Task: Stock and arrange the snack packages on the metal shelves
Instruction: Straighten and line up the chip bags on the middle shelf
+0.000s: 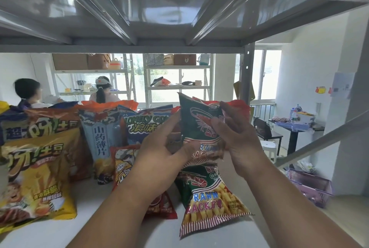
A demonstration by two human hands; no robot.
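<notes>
A green prawn cracker bag (pixel 199 126) is held upright above the white metal shelf (pixel 95 225). My left hand (pixel 159 146) grips its left edge and my right hand (pixel 237 136) grips its right side. Directly below it a second prawn cracker bag (pixel 209 197) stands on the shelf. A red snack bag (pixel 123 165) stands behind my left forearm. Further left stand a large yellow potato stick bag (pixel 38 177), an orange bag (pixel 46 122), a pale blue yam chip bag (pixel 101 138) and a blue bag (pixel 145 126).
The grey underside of the shelf above (pixel 159 8) hangs low overhead. A grey upright post (pixel 247 72) stands at the back right. A purple basket (pixel 311 187) sits on the floor to the right. Two people sit beyond the shelf at the left.
</notes>
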